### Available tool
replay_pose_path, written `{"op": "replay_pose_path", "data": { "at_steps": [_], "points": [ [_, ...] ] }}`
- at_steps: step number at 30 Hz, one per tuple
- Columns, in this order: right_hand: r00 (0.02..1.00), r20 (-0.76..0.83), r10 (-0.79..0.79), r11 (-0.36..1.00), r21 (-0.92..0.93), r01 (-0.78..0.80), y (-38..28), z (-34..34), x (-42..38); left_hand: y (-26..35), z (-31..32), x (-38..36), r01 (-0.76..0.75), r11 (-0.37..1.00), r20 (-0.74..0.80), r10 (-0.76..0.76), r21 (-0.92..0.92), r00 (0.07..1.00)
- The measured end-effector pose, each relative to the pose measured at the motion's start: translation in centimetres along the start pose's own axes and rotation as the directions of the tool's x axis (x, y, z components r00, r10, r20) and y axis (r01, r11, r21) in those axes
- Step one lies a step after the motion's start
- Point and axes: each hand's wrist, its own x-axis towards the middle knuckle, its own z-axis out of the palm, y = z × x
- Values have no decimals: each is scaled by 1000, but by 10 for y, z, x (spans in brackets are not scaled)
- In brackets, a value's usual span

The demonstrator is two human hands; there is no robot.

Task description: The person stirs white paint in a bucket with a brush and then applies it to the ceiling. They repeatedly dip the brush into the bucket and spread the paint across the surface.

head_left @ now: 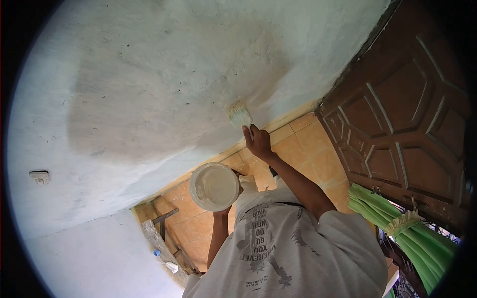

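Note:
My right hand (259, 142) is closed round the handle of a wide paint brush (240, 116). The brush's pale, paint-caked bristles are against the wall (164, 84), at the lower edge of a large darker, damp-looking patch. To the left and lower, my left hand (223, 212) holds a round whitish bucket (213, 186) from below and from its right side. Most of that hand is hidden behind the bucket. Pale liquid shows inside the bucket, in front of my body.
A brown panelled door (397, 109) stands at the right, with a tied green curtain (405, 226) below it. Orange tiles (313, 144) cover the floor. A wooden frame or bench (161, 243) is at the lower left. A small switch or socket (39, 177) sits on the wall.

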Motion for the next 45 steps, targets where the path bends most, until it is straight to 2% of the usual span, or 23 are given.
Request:
{"op": "replay_pose_path", "data": {
  "at_steps": [6, 9, 12, 14, 15, 18, 21, 27, 30, 33, 36, 39, 42, 45],
  "points": [
    [967, 88, 241, 966, -117, -230, 61, 17, 4, 2, 2, -1, 16, 1000, -3, -16, 12, 1000],
    [952, 139, 273, 959, -114, -258, 82, 16, 1, 1, 1, -1, 16, 1000, -12, -16, 20, 1000],
    [927, 148, 344, 926, -213, -310, 120, 28, -4, -3, -1, 0, 25, 1000, -21, -25, 10, 999],
    [864, 160, 478, 865, -256, -431, 158, 42, -5, -3, -1, 0, 31, 999, -23, -31, 9, 999],
    [826, 167, 538, 830, -274, -485, 153, 40, -1, -2, -1, 0, 32, 999, -23, -32, 13, 999],
    [878, 101, 468, 882, -117, -456, 128, 22, 8, -3, -1, 0, 35, 999, -20, -35, 16, 999],
    [929, 104, 355, 935, -29, -354, 85, 2, 13, -5, -1, 0, 38, 999, -22, -38, 13, 999],
    [978, 76, 194, 981, 15, -196, 39, -21, 5, -6, -1, 3, 57, 998, -19, -57, 6, 998],
    [977, 102, 185, 982, -52, -181, 46, -15, 9, -6, 1, 5, 56, 998, -15, -56, 10, 998],
    [966, 87, 245, 967, -96, -236, 84, 2, 4, -5, 1, 8, 59, 998, -11, -59, 11, 998],
    [917, 130, 376, 919, -181, -351, 112, 11, -3, -5, 0, 8, 58, 998, -19, -57, 18, 998],
    [819, 202, 537, 843, -173, -510, 139, 22, -5, -5, -1, 8, 57, 998, -28, -56, 11, 998],
    [836, 172, 522, 853, -67, -518, 135, 24, 0, -4, -1, 7, 49, 999, -33, -48, 13, 998],
    [894, 127, 430, 902, -25, -431, 106, 20, 8, -3, -1, 6, 42, 999, -36, -42, 11, 998]
  ]
}}
